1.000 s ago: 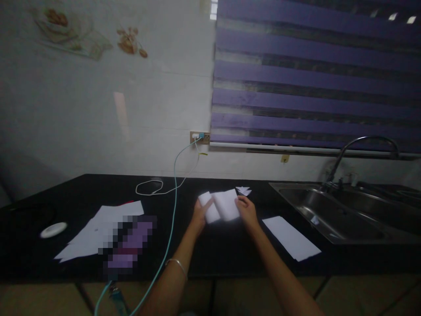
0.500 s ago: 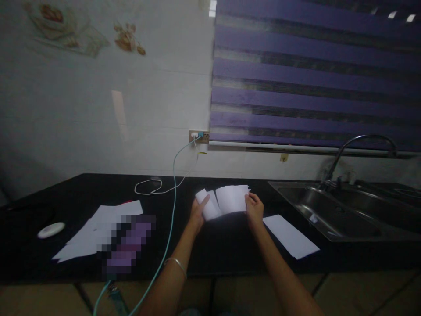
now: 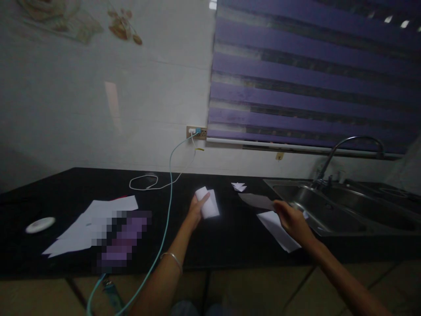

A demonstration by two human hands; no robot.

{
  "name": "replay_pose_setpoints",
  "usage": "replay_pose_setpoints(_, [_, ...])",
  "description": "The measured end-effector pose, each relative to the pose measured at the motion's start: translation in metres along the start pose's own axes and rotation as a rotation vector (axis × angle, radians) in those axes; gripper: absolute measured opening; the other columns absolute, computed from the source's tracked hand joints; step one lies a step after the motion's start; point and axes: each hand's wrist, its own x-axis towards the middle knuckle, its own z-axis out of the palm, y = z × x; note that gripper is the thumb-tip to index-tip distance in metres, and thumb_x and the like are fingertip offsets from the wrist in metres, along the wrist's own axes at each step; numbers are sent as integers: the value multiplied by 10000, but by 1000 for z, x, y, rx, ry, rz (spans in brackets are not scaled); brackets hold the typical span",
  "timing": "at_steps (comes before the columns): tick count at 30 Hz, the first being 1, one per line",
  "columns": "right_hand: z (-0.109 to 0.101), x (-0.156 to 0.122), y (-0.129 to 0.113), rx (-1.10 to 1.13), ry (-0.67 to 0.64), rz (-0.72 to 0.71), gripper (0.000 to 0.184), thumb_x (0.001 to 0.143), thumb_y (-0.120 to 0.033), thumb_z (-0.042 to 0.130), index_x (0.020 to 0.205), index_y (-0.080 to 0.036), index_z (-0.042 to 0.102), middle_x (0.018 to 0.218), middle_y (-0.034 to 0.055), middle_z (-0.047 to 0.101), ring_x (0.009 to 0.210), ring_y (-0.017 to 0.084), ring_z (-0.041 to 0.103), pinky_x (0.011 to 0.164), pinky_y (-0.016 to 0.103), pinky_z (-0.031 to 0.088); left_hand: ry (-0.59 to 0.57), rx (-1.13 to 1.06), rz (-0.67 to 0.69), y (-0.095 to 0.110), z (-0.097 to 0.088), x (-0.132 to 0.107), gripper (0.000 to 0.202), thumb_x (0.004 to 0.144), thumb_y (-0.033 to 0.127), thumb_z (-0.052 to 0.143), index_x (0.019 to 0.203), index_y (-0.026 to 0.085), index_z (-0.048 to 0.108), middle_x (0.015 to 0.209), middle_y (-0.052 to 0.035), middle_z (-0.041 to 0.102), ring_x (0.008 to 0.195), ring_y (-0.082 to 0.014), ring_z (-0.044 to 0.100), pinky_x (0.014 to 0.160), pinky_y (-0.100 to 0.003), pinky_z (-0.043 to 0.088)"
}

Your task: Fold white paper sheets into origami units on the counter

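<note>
My left hand point(image 3: 196, 208) is closed on a folded white paper point(image 3: 209, 205), its thumb pressed across the near face, just above the dark counter. Out to the right, my right hand point(image 3: 291, 218) pinches the end of a shaded, greyish-looking piece of paper point(image 3: 255, 200), which points left. Under that hand, a white paper strip point(image 3: 276, 228) lies on the counter, partly covered by the hand. A small folded paper piece with pointed corners point(image 3: 239, 187) rests farther back, beyond the held piece.
White sheets point(image 3: 98, 216) lie at left beside a pixelated purple item point(image 3: 126, 243) and a white oval object point(image 3: 41, 225). A teal cable point(image 3: 169, 197) runs from the wall socket point(image 3: 196, 132) over the counter edge. A steel sink point(image 3: 315, 226) with a faucet point(image 3: 348, 139) stands at right.
My right hand has pulled away to the right with a piece of paper, apart from the left hand's paper. The small pointed paper piece now shows behind. The view has shifted slightly.
</note>
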Motion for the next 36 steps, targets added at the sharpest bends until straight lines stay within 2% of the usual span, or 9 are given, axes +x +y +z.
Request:
replay_pose_setpoints(5, [-41, -68, 33, -210, -339, -293, 436, 845, -109, 435, 1233, -255, 571, 1189, 83, 641, 1107, 232, 600, 1044, 487, 386, -59, 42, -34, 1, 2, -6, 566, 661, 333, 794, 1132, 151, 539, 916, -91, 674, 775, -191, 660, 708, -301, 542])
replay_pose_setpoints(10, [-48, -102, 46, -291, -456, -195, 561, 819, -62, 406, 1342, -254, 471, 1357, 90, 511, 1254, 234, 477, 1068, 478, 363, -85, 63, -40, 0, 4, -8, 574, 652, 344, 796, 1127, 145, 542, 924, -92, 668, 774, -191, 654, 679, -292, 540])
replay_pose_setpoints(16, [-47, -97, 34, -333, -444, -195, 477, 878, -161, 433, 1337, -284, 471, 1350, 74, 519, 1251, 244, 477, 1078, 504, 332, -87, 42, -30, 0, 5, -9, 573, 633, 328, 808, 1110, 143, 550, 950, -99, 672, 817, -200, 657, 713, -293, 539])
replay_pose_setpoints(20, [-36, -75, 4, -263, -189, -150, 379, 891, -245, 444, 1255, -208, 543, 1234, 121, 596, 1131, 245, 569, 964, 409, 460, -87, 62, -27, -1, 4, -7, 567, 646, 334, 800, 1117, 152, 544, 947, -100, 673, 833, -210, 659, 739, -317, 540])
replay_pose_setpoints(23, [-6, -48, -32, -144, -3, -21, 249, 896, -323, 471, 808, -172, 648, 800, 70, 665, 755, 189, 634, 728, 299, 507, -115, 80, 3, -3, 2, -6, 570, 642, 331, 801, 1115, 154, 538, 962, -98, 668, 850, -213, 654, 751, -329, 540])
replay_pose_setpoints(25, [26, -27, -55, -52, 74, 104, 437, 886, -397, 484, 505, -184, 472, 480, -12, 466, 471, 118, 465, 491, 239, 398, -120, 94, 32, -4, 1, -5, 583, 632, 326, 806, 1117, 155, 532, 975, -97, 662, 852, -214, 651, 734, -330, 542])
replay_pose_setpoints(30, [125, 28, -82, 381, 275, 403, 545, 850, -537, 451, 442, -214, 291, 421, -42, 291, 402, 82, 271, 395, 242, 214, -84, 94, 52, -4, 2, -4, 637, 595, 323, 824, 1135, 164, 527, 996, -99, 658, 822, -213, 652, 697, -337, 547])
replay_pose_setpoints(33, [170, 50, -82, 572, 231, 502, 546, 794, -619, 468, 453, -228, 297, 406, -44, 294, 385, 86, 266, 378, 245, 200, -83, 113, 52, -2, 4, -6, 613, 592, 323, 825, 1109, 152, 544, 966, -100, 665, 789, -210, 654, 676, -332, 545])
replay_pose_setpoints(36, [192, 61, -79, 745, 98, 545, 545, 713, -695, 518, 492, -227, 350, 399, -54, 318, 376, 96, 295, 370, 244, 224, -81, 151, 35, 0, 6, -8, 589, 577, 333, 832, 1064, 130, 571, 943, -109, 675, 760, -212, 657, 664, -332, 543])
